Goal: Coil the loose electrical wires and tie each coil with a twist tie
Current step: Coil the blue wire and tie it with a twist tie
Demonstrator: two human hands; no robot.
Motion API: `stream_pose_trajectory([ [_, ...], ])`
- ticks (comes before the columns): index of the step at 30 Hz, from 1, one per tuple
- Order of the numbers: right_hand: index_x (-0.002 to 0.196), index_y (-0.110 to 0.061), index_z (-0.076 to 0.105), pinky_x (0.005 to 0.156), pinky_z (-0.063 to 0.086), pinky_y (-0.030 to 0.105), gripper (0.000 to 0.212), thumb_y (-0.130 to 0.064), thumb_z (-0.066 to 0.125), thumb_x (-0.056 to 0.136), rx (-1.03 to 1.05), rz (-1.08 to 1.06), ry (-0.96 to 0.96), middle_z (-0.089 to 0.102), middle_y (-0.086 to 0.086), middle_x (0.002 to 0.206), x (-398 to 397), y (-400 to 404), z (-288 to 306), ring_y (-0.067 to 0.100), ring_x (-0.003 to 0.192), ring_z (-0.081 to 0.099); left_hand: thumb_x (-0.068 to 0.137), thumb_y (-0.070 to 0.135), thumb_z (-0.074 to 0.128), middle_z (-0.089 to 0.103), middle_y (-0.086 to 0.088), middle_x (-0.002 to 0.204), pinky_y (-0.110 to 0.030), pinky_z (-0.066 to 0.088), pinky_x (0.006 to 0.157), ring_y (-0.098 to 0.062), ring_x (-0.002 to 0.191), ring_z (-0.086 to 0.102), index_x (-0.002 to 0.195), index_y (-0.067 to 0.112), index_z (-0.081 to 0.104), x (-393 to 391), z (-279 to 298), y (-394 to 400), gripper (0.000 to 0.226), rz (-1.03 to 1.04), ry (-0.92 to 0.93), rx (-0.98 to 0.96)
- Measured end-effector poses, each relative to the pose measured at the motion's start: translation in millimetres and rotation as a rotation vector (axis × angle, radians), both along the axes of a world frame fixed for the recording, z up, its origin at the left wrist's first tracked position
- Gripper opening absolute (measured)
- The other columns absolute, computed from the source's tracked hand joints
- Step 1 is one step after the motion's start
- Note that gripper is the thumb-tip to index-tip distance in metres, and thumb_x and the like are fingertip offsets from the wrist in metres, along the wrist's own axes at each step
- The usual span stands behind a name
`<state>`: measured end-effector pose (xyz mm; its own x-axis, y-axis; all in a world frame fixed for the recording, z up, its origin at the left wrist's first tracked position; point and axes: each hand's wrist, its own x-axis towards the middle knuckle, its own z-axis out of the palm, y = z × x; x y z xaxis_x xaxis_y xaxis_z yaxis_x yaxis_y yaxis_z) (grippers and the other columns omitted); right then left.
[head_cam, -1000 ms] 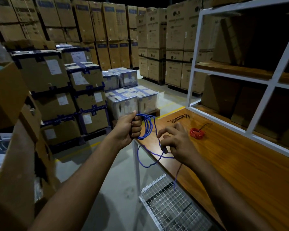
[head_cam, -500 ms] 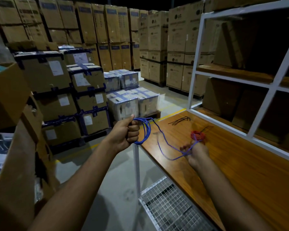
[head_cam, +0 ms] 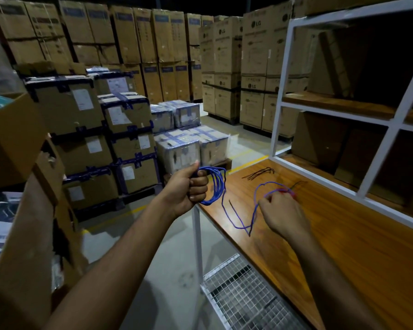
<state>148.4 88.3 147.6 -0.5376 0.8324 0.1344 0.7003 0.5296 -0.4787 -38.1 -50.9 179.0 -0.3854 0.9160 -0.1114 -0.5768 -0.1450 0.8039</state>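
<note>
Left hand (head_cam: 191, 186) gripping coiled blue electrical wire (head_cam: 214, 184), right hand (head_cam: 280, 210) pinching its loose tail above wooden shelf (head_cam: 343, 234), black twist ties (head_cam: 259, 173) beyond

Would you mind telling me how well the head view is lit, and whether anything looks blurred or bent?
Head view: dim overall, shelf bays nearly black; the blue wire reads clearly, the right hand is slightly motion-blurred at its fingertips; wide-angle distortion bows the white shelf frame.
</note>
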Motion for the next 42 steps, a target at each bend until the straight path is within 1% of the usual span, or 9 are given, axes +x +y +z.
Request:
stream_pose_trajectory([
  [4, 0.080, -0.021, 0.055, 0.059, 0.038, 0.033, 0.022, -0.037, 0.048, 0.093, 0.076, 0.057, 0.198, 0.062, -0.002, 0.081, 2.0, -13.5, 21.0, 0.025, 0.077, 0.058, 0.095, 0.036, 0.046, 0.024, 0.010, 0.048, -0.019, 0.009, 0.038, -0.006, 0.038, 0.011, 0.073, 0.020, 0.036, 0.5, -2.1, 5.2, 0.029, -0.081, 0.028, 0.000],
  [9, 0.137, -0.021, 0.049, 0.092, 0.041, 0.032, 0.042, -0.045, 0.041, 0.103, 0.009, 0.529, 0.388, 0.056, -0.006, 0.119, -20.2, -23.8, 22.4, 0.010, 0.110, 0.050, 0.095, 0.036, 0.043, 0.024, 0.010, 0.047, -0.020, 0.007, 0.040, -0.008, 0.043, 0.006, 0.073, 0.020, 0.035, 13.2, -3.6, 11.7, 0.029, -0.153, 0.063, -0.024],
  [13, 0.098, -0.020, 0.054, 0.067, 0.043, 0.042, 0.034, -0.044, 0.031, 0.105, -0.026, 0.528, 0.440, 0.063, -0.001, 0.081, -32.4, -28.1, 13.7, 0.016, 0.073, 0.056, 0.095, 0.037, 0.043, 0.025, 0.010, 0.046, -0.020, 0.007, 0.040, -0.008, 0.042, 0.007, 0.073, 0.020, 0.035, 19.8, -1.4, 12.8, 0.029, -0.217, 0.108, -0.006],
  [18, 0.081, -0.009, 0.059, 0.066, 0.044, 0.043, 0.041, -0.034, 0.037, 0.106, 0.015, 0.488, 0.426, 0.063, 0.008, 0.071, -36.1, -18.4, 19.7, 0.025, 0.068, 0.057, 0.095, 0.037, 0.045, 0.026, 0.010, 0.048, -0.019, 0.010, 0.041, -0.006, 0.042, 0.011, 0.074, 0.016, 0.044, 23.5, -4.8, 11.1, 0.030, -0.223, 0.058, -0.006],
  [25, 0.098, -0.003, 0.061, 0.072, 0.055, 0.038, 0.045, -0.046, 0.046, 0.099, -0.765, 0.542, 0.660, 0.062, 0.014, 0.084, -28.0, -18.2, 16.3, 0.025, 0.076, 0.060, 0.094, 0.038, 0.045, 0.019, 0.009, 0.049, -0.020, 0.008, 0.041, -0.007, 0.041, 0.009, 0.069, 0.018, 0.041, 27.5, -9.1, 12.7, 0.032, -0.212, 0.057, 0.007],
  [30, 0.118, -0.010, 0.059, 0.090, 0.050, 0.043, 0.034, -0.038, 0.055, 0.098, -1.133, 0.651, 0.475, 0.069, 0.011, 0.106, -12.3, -1.8, -33.7, 0.023, 0.102, 0.066, 0.097, 0.037, 0.041, 0.013, 0.009, 0.055, -0.021, 0.008, 0.042, -0.008, 0.043, 0.006, 0.064, 0.020, 0.045, 20.5, 3.3, 12.3, 0.038, -0.164, -0.038, 0.134],
  [35, 0.104, -0.006, 0.058, 0.071, 0.048, 0.032, 0.016, -0.014, 0.044, 0.105, -0.973, 0.636, 0.315, 0.064, 0.008, 0.085, -9.5, -26.1, -48.7, 0.020, 0.074, 0.064, 0.101, 0.038, 0.038, 0.016, 0.009, 0.051, -0.021, 0.007, 0.042, -0.008, 0.043, 0.006, 0.065, 0.020, 0.042, 13.8, 7.2, 15.8, 0.040, -0.104, -0.038, 0.132],
  [39, 0.108, -0.013, 0.054, 0.063, 0.049, 0.036, 0.015, -0.013, 0.041, 0.100, -0.083, 0.628, -0.156, 0.065, 0.011, 0.096, -11.1, -52.3, -30.6, 0.024, 0.076, 0.059, 0.104, 0.038, 0.034, 0.025, 0.009, 0.046, -0.020, 0.008, 0.041, -0.006, 0.038, 0.011, 0.066, 0.019, 0.040, 12.0, -1.1, 26.3, 0.043, -0.034, -0.037, 0.094],
  [42, 0.112, -0.008, 0.047, 0.066, 0.042, 0.036, 0.022, 0.000, 0.042, 0.093, 0.065, 0.787, -0.271, 0.060, 0.014, 0.103, -3.3, -69.2, -0.2, 0.029, 0.087, 0.058, 0.104, 0.037, 0.034, 0.025, 0.009, 0.046, -0.020, 0.007, 0.040, -0.003, 0.033, 0.020, 0.069, 0.019, 0.037, 13.9, -9.3, 30.7, 0.039, 0.009, -0.027, 0.059],
])
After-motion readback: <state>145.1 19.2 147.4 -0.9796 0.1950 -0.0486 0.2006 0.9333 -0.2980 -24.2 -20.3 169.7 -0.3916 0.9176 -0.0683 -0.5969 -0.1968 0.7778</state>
